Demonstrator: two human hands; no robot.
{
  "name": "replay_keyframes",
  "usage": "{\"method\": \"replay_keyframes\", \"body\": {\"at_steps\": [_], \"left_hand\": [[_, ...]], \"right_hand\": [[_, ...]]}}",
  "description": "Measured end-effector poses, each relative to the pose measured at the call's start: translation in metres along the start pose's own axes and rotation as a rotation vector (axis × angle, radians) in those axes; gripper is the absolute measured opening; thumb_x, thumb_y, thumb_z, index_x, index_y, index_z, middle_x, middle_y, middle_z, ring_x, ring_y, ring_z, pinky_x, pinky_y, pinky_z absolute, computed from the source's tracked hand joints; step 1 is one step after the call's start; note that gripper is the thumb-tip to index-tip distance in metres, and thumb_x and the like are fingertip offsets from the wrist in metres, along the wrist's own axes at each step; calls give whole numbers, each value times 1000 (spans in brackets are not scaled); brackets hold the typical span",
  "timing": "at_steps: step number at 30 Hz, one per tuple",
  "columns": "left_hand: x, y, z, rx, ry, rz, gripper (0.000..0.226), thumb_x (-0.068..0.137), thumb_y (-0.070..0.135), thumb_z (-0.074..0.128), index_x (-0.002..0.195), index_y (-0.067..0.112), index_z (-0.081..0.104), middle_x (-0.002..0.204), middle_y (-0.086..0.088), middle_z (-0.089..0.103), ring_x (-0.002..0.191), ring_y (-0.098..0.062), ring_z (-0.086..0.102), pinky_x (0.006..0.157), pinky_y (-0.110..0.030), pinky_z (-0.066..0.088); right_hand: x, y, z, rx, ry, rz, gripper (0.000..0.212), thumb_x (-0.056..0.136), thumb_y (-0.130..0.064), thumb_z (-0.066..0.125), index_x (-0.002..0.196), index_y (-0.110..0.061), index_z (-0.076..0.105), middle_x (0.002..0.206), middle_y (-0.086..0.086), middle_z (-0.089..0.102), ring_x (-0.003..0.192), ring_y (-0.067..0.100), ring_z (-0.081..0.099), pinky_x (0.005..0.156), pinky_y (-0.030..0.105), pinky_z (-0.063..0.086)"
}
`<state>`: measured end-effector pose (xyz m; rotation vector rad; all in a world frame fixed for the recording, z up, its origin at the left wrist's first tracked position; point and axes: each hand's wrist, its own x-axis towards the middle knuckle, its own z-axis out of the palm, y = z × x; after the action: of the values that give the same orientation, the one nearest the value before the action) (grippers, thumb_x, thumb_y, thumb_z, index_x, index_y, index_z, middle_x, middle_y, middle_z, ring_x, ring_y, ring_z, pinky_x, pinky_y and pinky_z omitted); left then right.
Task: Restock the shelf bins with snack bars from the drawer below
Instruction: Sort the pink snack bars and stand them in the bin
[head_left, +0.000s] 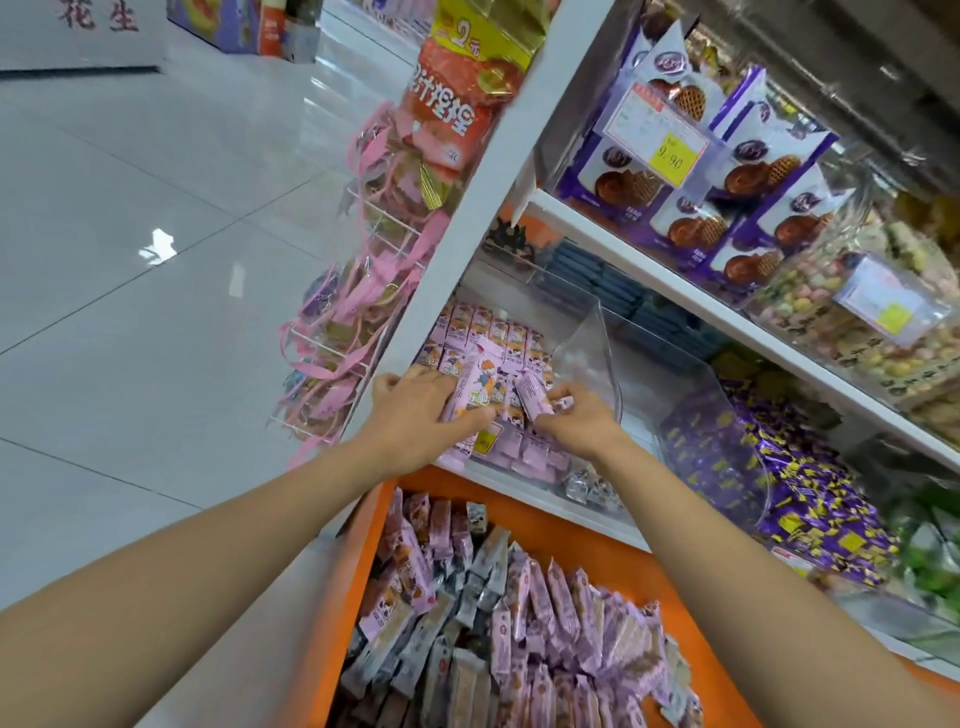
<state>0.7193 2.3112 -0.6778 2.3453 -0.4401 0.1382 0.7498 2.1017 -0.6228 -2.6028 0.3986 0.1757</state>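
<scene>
Underfoot, a pale grey tiled floor (156, 322) fills the left half of the view. A white shelf unit (470, 208) takes up the right half, its end post slanting across the middle. Beneath its lowest shelf an orange drawer (366, 566) stands pulled out, heaped with loose snack bars (550, 623) in pink and grey wrappers.

On the shelf just above the drawer sits a clear shelf bin (587, 358), and its left compartment is lined with rows of pink bars (493, 332). To the right, another clear compartment holds purple-and-yellow sweets (779, 483). One shelf higher lie purple waffle packs (753, 176). A wire rack (358, 332) on the end of the unit carries bags tied with pink ribbon.

Two bare forearms reach up from the bottom edge to the front of the pink compartment. The left hand (415, 410) has its fingers curled round a long pink bar (467, 384), held slanted over the rows. It may grip a second bar beneath, but the blur hides that. The right hand (576, 423) pinches a smaller pink bar (532, 397) between thumb and fingers, just beside the left hand's bar. Both bars are over the bin's front, well above the drawer. A yellow price tag (670, 156) hangs before the waffle packs.
</scene>
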Motion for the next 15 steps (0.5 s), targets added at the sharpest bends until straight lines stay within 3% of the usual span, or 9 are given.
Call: {"method": "replay_keyframes", "body": {"at_steps": [3,6,8,11,15], "left_hand": [[-1,1,-2,-39,3,-1,66,77,88,23,66,23,32,73,8,37,90,-15,40,91,-41,29],[-2,0,-3,-50,6,13,61,76,83,24,66,23,33,73,8,36,87,-14,39,89,-39,28],[-2,0,-4,-54,-10,19,63,81,82,29,67,21,35,73,8,37,86,-14,39,89,-38,28],[-1,-1,-6,-64,-7,29,53,89,69,38,68,20,35,74,6,37,85,-13,37,88,-37,27],[1,-6,-4,-64,-12,51,55,89,72,37,71,20,38,75,6,40,87,-13,40,85,-36,25]], "right_hand": [[-3,-2,-3,-42,123,-62,36,82,-15,71,114,-16,55,102,9,68,85,25,66,53,25,42],[-1,-6,-3,-97,275,-138,30,83,-11,70,107,-14,53,99,10,68,83,27,66,65,32,51],[2,-6,-2,-166,347,-160,29,84,-10,69,109,-10,54,95,9,64,79,24,60,66,32,47],[13,-7,0,-233,418,-159,28,86,-10,66,111,-5,54,92,8,59,77,23,53,65,28,38],[32,-14,3,-300,459,-115,23,89,-10,63,109,-2,55,100,16,64,83,30,58,67,32,43]]}}
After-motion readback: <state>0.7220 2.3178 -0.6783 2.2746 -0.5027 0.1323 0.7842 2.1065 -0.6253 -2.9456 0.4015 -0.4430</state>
